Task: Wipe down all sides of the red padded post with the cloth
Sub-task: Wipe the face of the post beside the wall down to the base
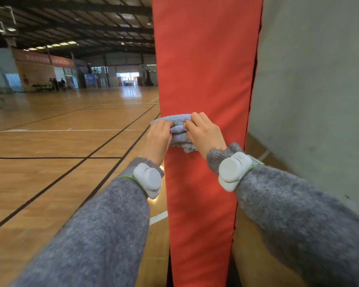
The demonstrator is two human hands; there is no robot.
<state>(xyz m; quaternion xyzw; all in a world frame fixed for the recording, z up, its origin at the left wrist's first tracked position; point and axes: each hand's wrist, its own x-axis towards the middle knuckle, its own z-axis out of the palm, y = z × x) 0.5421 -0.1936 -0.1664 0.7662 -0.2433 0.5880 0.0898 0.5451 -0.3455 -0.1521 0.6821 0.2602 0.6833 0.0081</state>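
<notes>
Wooden court floor [56,146] lay open across the left half of the frame, right up to the left edge of the red padded post [203,75] at centre. At mid-frame the left hand [157,139] and right hand [205,134], fingers curled, both gripped the bunched grey cloth [179,131] against the post's front face. The post's right edge met a grey wall [311,90] along a dark seam.

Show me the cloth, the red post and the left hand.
cloth [180,138]: head view, its bunched middle.
red padded post [205,69]: head view, front face above the cloth.
left hand [157,139]: head view, back of hand.
</notes>
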